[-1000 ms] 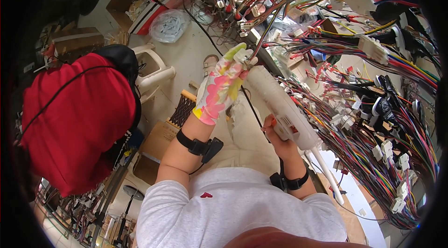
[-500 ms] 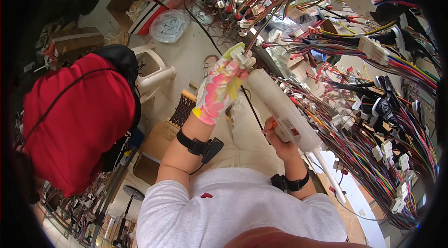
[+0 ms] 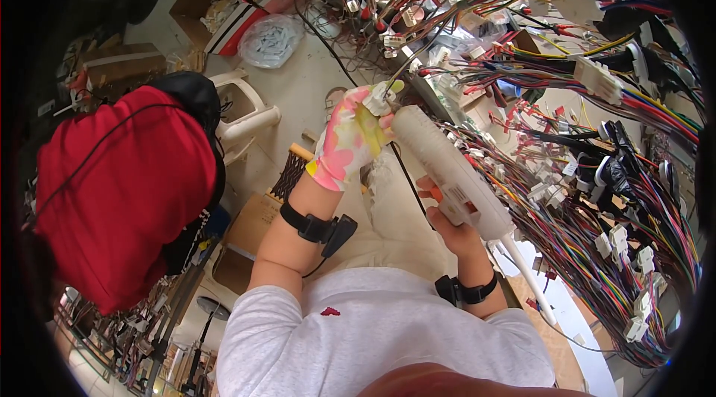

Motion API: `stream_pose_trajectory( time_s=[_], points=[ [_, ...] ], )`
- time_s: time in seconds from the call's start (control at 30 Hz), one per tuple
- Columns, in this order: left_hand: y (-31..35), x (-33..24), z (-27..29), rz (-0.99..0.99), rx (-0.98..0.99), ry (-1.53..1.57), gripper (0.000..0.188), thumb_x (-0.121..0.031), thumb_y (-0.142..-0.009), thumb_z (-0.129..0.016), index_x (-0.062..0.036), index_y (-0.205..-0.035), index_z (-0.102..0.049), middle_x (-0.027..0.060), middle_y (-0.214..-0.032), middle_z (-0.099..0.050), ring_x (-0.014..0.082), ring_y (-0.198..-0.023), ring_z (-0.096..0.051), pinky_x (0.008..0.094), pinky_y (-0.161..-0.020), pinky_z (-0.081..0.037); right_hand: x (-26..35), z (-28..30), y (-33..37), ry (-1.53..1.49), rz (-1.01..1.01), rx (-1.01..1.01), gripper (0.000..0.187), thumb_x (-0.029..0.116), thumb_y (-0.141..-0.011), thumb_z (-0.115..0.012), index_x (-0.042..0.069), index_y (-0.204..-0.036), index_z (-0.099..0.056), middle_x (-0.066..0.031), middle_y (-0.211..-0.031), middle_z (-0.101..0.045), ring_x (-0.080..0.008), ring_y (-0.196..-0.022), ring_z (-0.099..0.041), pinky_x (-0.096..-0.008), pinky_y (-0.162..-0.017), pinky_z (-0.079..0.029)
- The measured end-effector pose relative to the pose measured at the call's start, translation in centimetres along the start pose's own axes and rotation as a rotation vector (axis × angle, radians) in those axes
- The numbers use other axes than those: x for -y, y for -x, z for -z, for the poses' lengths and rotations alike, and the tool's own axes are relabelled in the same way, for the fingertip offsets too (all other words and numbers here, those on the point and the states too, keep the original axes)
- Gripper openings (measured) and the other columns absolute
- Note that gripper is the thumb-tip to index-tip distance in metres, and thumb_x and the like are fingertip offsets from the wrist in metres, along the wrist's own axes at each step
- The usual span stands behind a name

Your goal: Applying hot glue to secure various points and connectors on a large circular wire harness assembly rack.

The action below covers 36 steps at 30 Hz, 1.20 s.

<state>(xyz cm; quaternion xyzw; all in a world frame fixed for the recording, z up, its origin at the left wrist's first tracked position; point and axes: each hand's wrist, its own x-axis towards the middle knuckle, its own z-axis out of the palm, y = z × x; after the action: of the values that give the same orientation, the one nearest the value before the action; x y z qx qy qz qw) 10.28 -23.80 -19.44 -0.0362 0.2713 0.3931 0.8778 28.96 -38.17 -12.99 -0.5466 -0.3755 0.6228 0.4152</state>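
1. My right hand [image 3: 456,227] is clamped round the grip of the white glue gun [image 3: 447,166]; the fingers are closed on the handle, with one resting near the orange trigger

2. The glue gun's long axis runs on a slant from my right hand up and to the left, and its nozzle end meets the small white connector [image 3: 379,98]

3. My left hand [image 3: 347,142], in a glove splashed pink and yellow, sits just left of the glue gun's nozzle; its fingers are pinched together on that connector, holding it against the tip

4. So the connector lies straight ahead of the nozzle, touching or all but touching it, and my left hand is the nearer one to it, while the right is back at the far end of the gun

5. A thin black cable [image 3: 406,173] hangs down beside the glue gun's barrel, between my two forearms

6. To the right of the glue gun the wire harness [image 3: 597,195] crowds close, with coloured bundles and white plugs just beside the barrel, so there is little room that way

7. Left of the glue gun there is open floor, then a white plastic stool [image 3: 246,117], and well beyond it a person in a red top [image 3: 119,203]

8. Above the nozzle, more loose wires and connectors hang near, leaving only a small gap around the tip
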Motion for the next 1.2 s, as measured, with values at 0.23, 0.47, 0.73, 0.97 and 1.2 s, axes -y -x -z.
stream_pose_trajectory(
  time_s=[0.23,0.47,0.73,0.97,1.2],
  points=[
    [-0.5,-1.7,0.0,0.164,0.017,0.162,0.046,-0.034,-0.085,-0.054,0.0012,-0.115,-0.06,0.0039,-0.081,-0.065,0.0124,-0.074,-0.059,0.0263,-0.065,-0.047,0.2,-0.5,-0.2,0.008,0.004,0.022,0.05,-0.011,-0.083,-0.052,0.001,-0.131,-0.046,-0.0128,-0.119,-0.059,-0.0188,-0.104,-0.059,-0.0304,-0.087,-0.05],
    [-1.2,-1.3,1.6,0.15,0.09,0.164,0.051,-0.036,-0.085,-0.051,0.0033,-0.116,-0.059,0.0057,-0.085,-0.066,0.0181,-0.076,-0.06,0.0358,-0.07,-0.05,-0.6,-0.3,-0.3,0.033,0.032,0.041,0.048,-0.01,-0.083,-0.053,0.001,-0.13,-0.046,-0.0123,-0.117,-0.06,-0.0178,-0.102,-0.06,-0.0294,-0.082,-0.053],
    [-1.1,-1.0,2.2,0.124,-0.064,0.12,0.052,-0.036,-0.085,-0.05,0.0038,-0.117,-0.058,0.0078,-0.089,-0.065,0.0222,-0.082,-0.061,0.0396,-0.077,-0.049,-0.4,-0.8,-0.4,0.007,0.004,0.0,0.048,-0.01,-0.083,-0.054,0.002,-0.129,-0.047,-0.011,-0.114,-0.061,-0.0161,-0.098,-0.061,-0.0285,-0.08,-0.054],
    [-0.6,-1.2,0.4,0.16,0.049,0.159,0.05,-0.036,-0.086,-0.049,0.0035,-0.115,-0.059,0.0066,-0.085,-0.065,0.0189,-0.076,-0.06,0.0377,-0.072,-0.05,-0.4,-0.7,-0.2,0.009,0.004,-0.008,0.047,-0.011,-0.083,-0.055,0.001,-0.128,-0.047,-0.0112,-0.112,-0.06,-0.0161,-0.096,-0.061,-0.029,-0.079,-0.055],
    [-0.5,-1.2,-0.1,0.141,-0.055,0.135,0.049,-0.036,-0.086,-0.047,0.0043,-0.111,-0.06,0.0021,-0.07,-0.059,0.0121,-0.057,-0.05,0.031,-0.052,-0.044,-1.1,-0.3,0.0,-0.055,0.04,-0.027,0.047,-0.012,-0.082,-0.055,0.0,-0.127,-0.047,-0.0121,-0.11,-0.06,-0.0171,-0.096,-0.061,-0.0301,-0.079,-0.055]
  ],
)
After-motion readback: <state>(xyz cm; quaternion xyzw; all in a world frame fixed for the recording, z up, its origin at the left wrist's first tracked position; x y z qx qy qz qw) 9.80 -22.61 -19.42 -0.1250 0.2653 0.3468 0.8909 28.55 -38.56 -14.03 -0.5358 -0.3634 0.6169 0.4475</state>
